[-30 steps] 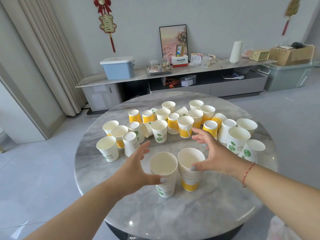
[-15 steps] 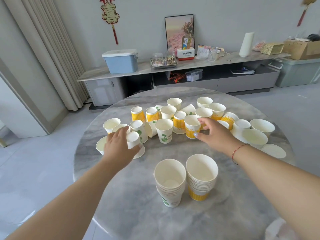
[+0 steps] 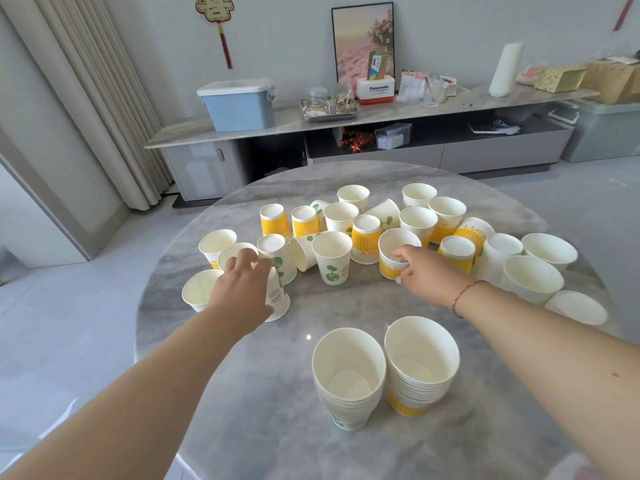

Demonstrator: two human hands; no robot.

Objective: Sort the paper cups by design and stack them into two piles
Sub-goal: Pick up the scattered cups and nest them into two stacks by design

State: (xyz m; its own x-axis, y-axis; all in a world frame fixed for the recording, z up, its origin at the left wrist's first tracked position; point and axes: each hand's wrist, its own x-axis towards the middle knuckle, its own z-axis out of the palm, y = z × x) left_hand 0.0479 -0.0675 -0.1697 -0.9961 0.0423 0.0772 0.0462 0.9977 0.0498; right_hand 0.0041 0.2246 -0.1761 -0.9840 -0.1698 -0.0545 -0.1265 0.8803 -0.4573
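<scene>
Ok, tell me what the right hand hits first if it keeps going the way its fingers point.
Nothing new: the right hand is already on a yellow-banded cup. Past it, probably the upside-down yellow cup, though depth is unclear.

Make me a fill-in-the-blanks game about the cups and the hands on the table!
1. The left hand grips a cup that stands upside ____.
2. The right hand holds a cup with a ____ band.
3. Near the table's front edge stand ____ stacks of cups.
4. The green-leaf stack stands to the ____ of the yellow stack.

Missing words: down; yellow; two; left
</scene>
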